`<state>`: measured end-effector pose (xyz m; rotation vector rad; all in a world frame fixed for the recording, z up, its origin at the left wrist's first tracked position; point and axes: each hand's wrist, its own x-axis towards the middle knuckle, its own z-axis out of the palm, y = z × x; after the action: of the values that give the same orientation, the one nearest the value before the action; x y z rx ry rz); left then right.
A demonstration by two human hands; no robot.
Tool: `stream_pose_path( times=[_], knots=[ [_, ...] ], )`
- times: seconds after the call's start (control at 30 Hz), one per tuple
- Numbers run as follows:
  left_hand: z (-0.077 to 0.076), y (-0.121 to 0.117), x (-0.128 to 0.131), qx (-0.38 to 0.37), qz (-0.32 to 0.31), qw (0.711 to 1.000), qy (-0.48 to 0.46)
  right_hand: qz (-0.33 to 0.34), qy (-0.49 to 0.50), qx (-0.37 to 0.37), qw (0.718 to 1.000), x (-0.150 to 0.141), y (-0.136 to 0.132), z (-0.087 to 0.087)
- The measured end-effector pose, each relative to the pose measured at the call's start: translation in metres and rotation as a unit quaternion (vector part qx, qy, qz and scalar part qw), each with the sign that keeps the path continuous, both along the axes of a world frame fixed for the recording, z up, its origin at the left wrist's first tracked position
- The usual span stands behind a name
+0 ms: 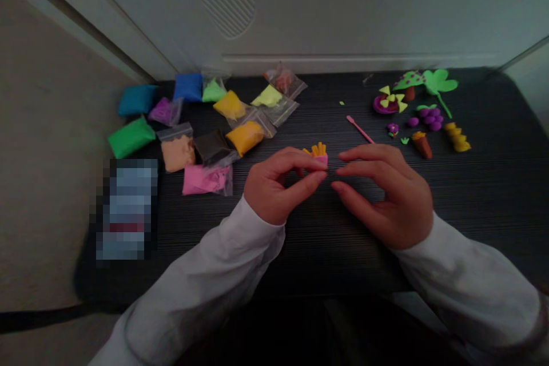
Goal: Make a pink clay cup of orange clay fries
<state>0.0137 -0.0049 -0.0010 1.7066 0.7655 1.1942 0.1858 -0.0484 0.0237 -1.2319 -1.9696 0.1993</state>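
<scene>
Between the thumb and fingers of my left hand (283, 183) is a small clay box of fries (320, 156), pink at the base with yellow-orange sticks poking out of the top. My left fingers partly cover its lower side. Just to the right, my right hand (381, 191) is curved with thumb and fingers apart, and nothing shows between them. Its fingertips are close to the fries but not touching. A pink modelling tool (359, 128) lies on the table beyond my right fingers.
Bags of coloured clay, such as green (132, 137), blue (187, 87) and pink (205, 179), lie at the left. A pixelated phone-like slab (128, 209) is nearer. Clay grapes (432, 119), a green clay flower (440, 81) and a brown cone (422, 144) sit at the right. A white panel (364, 17) stands behind.
</scene>
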Motion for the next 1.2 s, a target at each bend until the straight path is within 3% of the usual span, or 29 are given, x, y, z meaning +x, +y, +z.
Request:
stream_pose_path(
  times=[0.73,1.2],
  knots=[
    [-0.0018,-0.0034,0.0023,-0.014,-0.022,1.0,-0.004,0.005,-0.007,0.014,1.0,-0.001,0.0017,-0.0002],
    [0.0003,-0.005,0.0046,-0.063,-0.025,0.997,-0.04,0.007,-0.004,0.003,1.0,-0.0005,0.0009,-0.0001]
  ],
)
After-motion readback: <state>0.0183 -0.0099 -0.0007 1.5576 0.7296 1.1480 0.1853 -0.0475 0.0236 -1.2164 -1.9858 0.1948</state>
